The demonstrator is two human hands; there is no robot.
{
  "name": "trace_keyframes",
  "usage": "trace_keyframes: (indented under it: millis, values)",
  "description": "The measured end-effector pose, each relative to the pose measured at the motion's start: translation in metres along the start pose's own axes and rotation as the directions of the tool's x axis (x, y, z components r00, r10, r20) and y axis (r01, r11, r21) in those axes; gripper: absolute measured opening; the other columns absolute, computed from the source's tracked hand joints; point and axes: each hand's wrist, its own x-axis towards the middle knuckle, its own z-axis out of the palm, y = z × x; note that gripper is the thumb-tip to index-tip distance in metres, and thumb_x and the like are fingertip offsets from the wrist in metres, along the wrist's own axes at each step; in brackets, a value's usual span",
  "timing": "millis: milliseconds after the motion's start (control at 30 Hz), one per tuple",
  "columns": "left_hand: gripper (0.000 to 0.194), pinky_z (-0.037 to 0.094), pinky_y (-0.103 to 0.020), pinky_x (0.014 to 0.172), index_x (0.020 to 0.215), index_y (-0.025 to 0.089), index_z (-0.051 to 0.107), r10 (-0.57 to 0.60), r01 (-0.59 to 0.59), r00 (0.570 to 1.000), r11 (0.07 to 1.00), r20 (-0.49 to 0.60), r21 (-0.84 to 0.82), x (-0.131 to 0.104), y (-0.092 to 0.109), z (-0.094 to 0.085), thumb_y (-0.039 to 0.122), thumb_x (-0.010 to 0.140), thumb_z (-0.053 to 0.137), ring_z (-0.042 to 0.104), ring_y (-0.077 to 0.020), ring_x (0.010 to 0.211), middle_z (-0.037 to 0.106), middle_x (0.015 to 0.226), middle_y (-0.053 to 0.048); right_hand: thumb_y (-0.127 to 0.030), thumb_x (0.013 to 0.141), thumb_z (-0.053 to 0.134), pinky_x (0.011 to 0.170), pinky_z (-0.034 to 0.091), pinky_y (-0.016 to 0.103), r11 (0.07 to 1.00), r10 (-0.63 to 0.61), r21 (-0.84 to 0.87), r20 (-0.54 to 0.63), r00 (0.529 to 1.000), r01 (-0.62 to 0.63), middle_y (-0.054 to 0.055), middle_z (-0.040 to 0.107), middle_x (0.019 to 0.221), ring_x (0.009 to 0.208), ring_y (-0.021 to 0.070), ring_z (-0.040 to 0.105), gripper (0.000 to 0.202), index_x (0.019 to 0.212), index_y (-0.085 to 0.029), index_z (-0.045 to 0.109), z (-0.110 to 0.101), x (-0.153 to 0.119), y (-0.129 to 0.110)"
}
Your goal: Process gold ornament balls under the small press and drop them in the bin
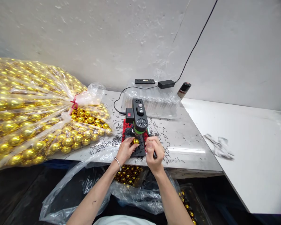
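Note:
A small black bench press machine [140, 115] with a red switch stands on the table over a red mat [126, 127] and a dark base plate [138, 152]. Under its head, my left hand [125, 148] pinches a shiny gold ball [135, 141] between thumb and fingers. My right hand [155, 154] is wrapped round the black grip of the machine's lever handle [155, 155], to the right of the base. Part of the lever shows as a thin rod above my fist. The contact between the ball and the machine is hidden by the head.
Large clear bags of gold balls [37, 125] cover the left. Stacked clear plastic trays [154, 103] stand behind, with a power adapter [166, 84] and cable. Black bits litter the table [189, 150]. An open plastic bag [140, 193] with gold balls hangs below. White gloves [220, 147] lie right.

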Motion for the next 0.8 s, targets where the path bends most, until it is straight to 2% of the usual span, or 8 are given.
trace_keyframes:
  millis: [233, 400, 600, 700, 800]
  values:
    - [0.035, 0.056, -0.032, 0.074, 0.113, 0.015, 0.066, 0.016, -0.014, 1.0, 0.997, -0.023, 0.073, 0.0, 0.001, 0.001, 0.033, 0.083, 0.06, 0.067, -0.0196, 0.083, 0.065, 0.113, -0.011, -0.01, 0.089, 0.037, 0.055, 0.041, 0.028, 0.996, -0.085, 0.024, 0.019, 0.996, 0.085, 0.002, 0.05, 0.067, 0.064, 0.014, 0.05, 0.025, 0.068, -0.02, 0.046, 0.003, -0.016, 0.017]
    - [0.033, 0.055, -0.032, 0.078, 0.111, 0.017, 0.067, 0.035, -0.028, 0.997, 0.994, -0.062, 0.104, 0.0, 0.0, 0.003, 0.034, 0.083, 0.062, 0.066, -0.0203, 0.087, 0.066, 0.108, -0.01, -0.017, 0.092, 0.034, 0.059, 0.043, 0.03, 0.991, -0.136, 0.004, 0.009, 0.991, 0.136, 0.002, 0.051, 0.068, 0.063, 0.0143, 0.049, 0.026, 0.069, -0.021, 0.045, 0.008, -0.029, 0.031]
    - [0.033, 0.055, -0.029, 0.069, 0.112, 0.016, 0.065, 0.011, -0.009, 1.0, 0.997, -0.026, 0.071, -0.001, 0.001, 0.002, 0.032, 0.084, 0.059, 0.065, -0.0168, 0.077, 0.064, 0.111, -0.011, -0.021, 0.096, 0.029, 0.073, 0.048, 0.036, 0.989, -0.144, -0.029, -0.06, 0.988, 0.142, 0.0, 0.05, 0.068, 0.064, 0.0133, 0.053, 0.029, 0.069, -0.022, 0.041, 0.017, -0.04, 0.041]
    - [0.035, 0.055, -0.028, 0.063, 0.114, 0.013, 0.063, -0.005, 0.005, 1.0, 0.999, 0.014, 0.043, -0.001, 0.001, 0.001, 0.031, 0.085, 0.057, 0.063, -0.0136, 0.065, 0.062, 0.113, -0.013, -0.021, 0.096, 0.03, 0.071, 0.049, 0.035, 0.982, -0.189, -0.035, -0.033, 0.981, 0.188, 0.0, 0.05, 0.069, 0.065, 0.013, 0.055, 0.029, 0.069, -0.021, 0.041, 0.019, -0.043, 0.047]
    - [0.036, 0.055, -0.029, 0.062, 0.112, 0.012, 0.064, -0.006, 0.006, 1.0, 1.0, 0.018, 0.017, 0.001, 0.0, 0.001, 0.032, 0.083, 0.058, 0.063, -0.0132, 0.062, 0.062, 0.112, -0.014, -0.019, 0.094, 0.032, 0.066, 0.048, 0.032, 0.971, -0.235, -0.039, -0.004, 0.972, 0.235, 0.001, 0.051, 0.069, 0.064, 0.0131, 0.055, 0.027, 0.07, -0.021, 0.043, 0.017, -0.039, 0.043]
